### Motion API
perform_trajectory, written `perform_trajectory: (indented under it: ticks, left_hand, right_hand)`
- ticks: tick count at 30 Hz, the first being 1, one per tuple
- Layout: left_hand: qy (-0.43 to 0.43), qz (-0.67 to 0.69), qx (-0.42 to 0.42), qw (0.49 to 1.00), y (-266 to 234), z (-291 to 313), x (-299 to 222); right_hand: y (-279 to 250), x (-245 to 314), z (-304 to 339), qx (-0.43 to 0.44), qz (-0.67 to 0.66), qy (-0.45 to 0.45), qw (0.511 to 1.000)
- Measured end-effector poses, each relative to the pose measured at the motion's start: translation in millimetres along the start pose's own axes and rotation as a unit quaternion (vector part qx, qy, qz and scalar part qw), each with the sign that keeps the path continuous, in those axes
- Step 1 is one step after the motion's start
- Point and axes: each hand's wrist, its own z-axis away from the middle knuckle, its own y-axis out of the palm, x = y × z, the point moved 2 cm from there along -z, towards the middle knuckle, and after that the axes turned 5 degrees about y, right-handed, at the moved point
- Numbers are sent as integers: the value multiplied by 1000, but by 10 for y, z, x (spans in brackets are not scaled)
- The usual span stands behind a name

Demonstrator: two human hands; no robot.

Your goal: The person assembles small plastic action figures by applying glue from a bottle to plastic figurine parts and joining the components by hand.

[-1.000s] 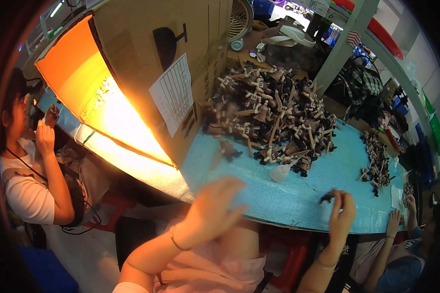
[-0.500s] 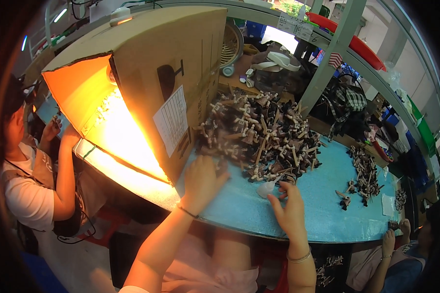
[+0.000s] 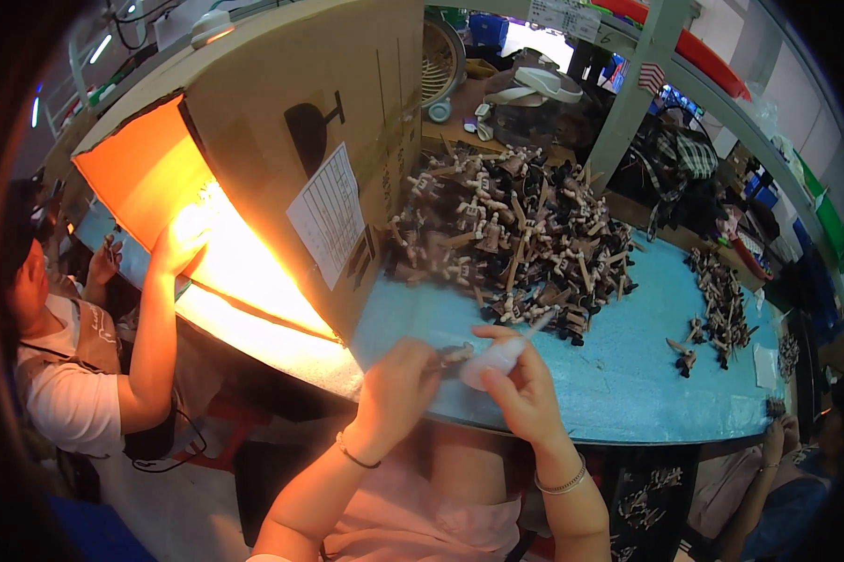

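My left hand [image 3: 396, 384] is closed, pinching a small brown-and-beige figurine [image 3: 455, 357] at its fingertips. Beside it, my right hand [image 3: 532, 401] grips a white squeeze bottle [image 3: 487, 363] with a thin nozzle slanting up to the right. The bottle's round end is right by the figurine, and I cannot tell whether they touch. Both hands are over the near edge of the blue tabletop [image 3: 618, 375]. Beyond them rises a big heap of similar figurines [image 3: 506, 234] in brown, beige and black.
A large cardboard box [image 3: 253, 103], brightly lit inside, stands at left; a co-worker's hand [image 3: 180, 245] reaches into it. A smaller figurine pile [image 3: 721, 304] lies at right, near another co-worker's hand [image 3: 776, 438]. A metal post [image 3: 632, 112] and a fan [image 3: 440, 70] stand behind.
My left hand has drawn back from the heap's edge with the figurine. My right hand has closed round the bottle and brought it left, towards the figurine. The left co-worker's hand has gone into the box.
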Motion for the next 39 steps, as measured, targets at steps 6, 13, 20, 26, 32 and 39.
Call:
perform_trajectory:
  ticks: [6,13,20,26,32,39]
  left_hand:
    - [-41,81,-14,996,-30,111,57]
    - [-6,164,5,986,-191,164,-126]
    - [138,38,-80,986,-493,191,-134]
    - [63,127,-70,987,-558,283,-261]
    - [171,37,-120,977,-576,363,-174]
    - [183,-8,-118,976,-623,306,-279]
  right_hand:
    - [137,-116,-47,19,-84,24,996]
    - [186,50,83,137,-167,10,976]
    - [-34,211,250,49,2,21,999]
    - [-166,263,508,-76,81,-35,993]
    - [10,560,581,-167,49,-215,961]
    - [130,675,782,-148,229,-358,893]
